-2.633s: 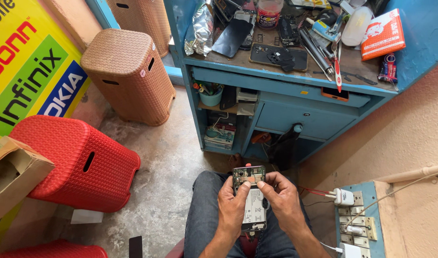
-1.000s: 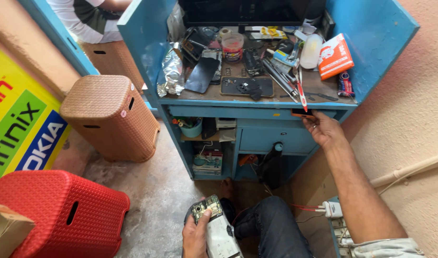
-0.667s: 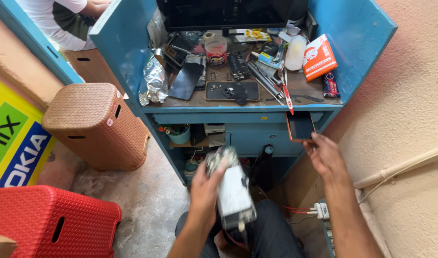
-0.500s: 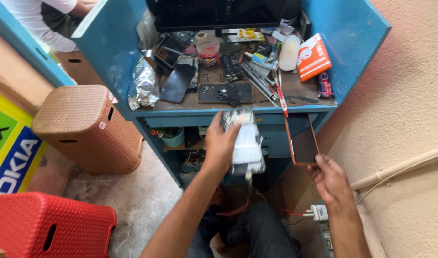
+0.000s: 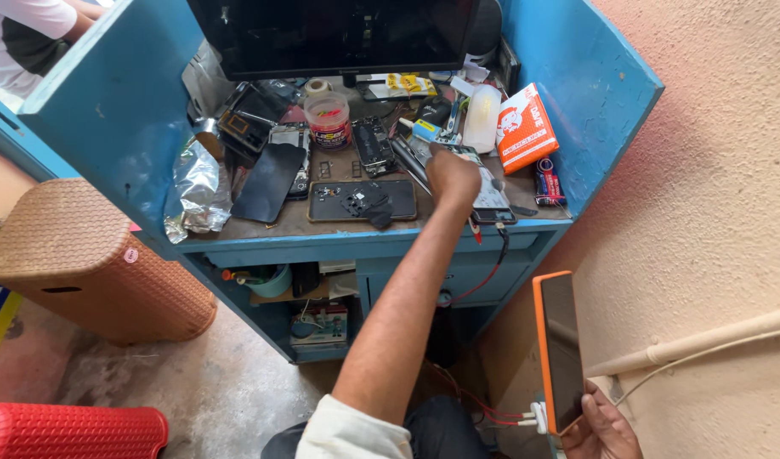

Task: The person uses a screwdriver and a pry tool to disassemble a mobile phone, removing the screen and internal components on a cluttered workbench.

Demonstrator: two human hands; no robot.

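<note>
The left hand (image 5: 452, 174) is stretched out over the blue surface (image 5: 356, 242) and rests on a white opened phone (image 5: 485, 189) that lies near the front edge on the right. The fingers are bent around its upper end, but how firmly they hold it I cannot tell. A dark cable (image 5: 490, 270) hangs from this phone down in front of the drawer.

The right hand (image 5: 601, 425) is low at the right, near the wall, and holds a phone with an orange case (image 5: 561, 350) upright by its lower end, the fingers closed around it. A white plug (image 5: 536, 416) is just beside this hand.

On the surface, an orange and white box (image 5: 526, 126) leans against the right blue wall, with small red batteries (image 5: 547, 181) below it. A small round tub with a red label (image 5: 327, 119) stands near the middle, and a white bottle (image 5: 481, 117) is beside the box. Crumpled silver foil (image 5: 197, 191) lies at the left. A dark mat with small parts (image 5: 363, 201) is at the front, and a black monitor (image 5: 339, 36) stands behind.

On the floor at the left stand a brown woven stool (image 5: 84, 263) and a red stool (image 5: 67, 429).
</note>
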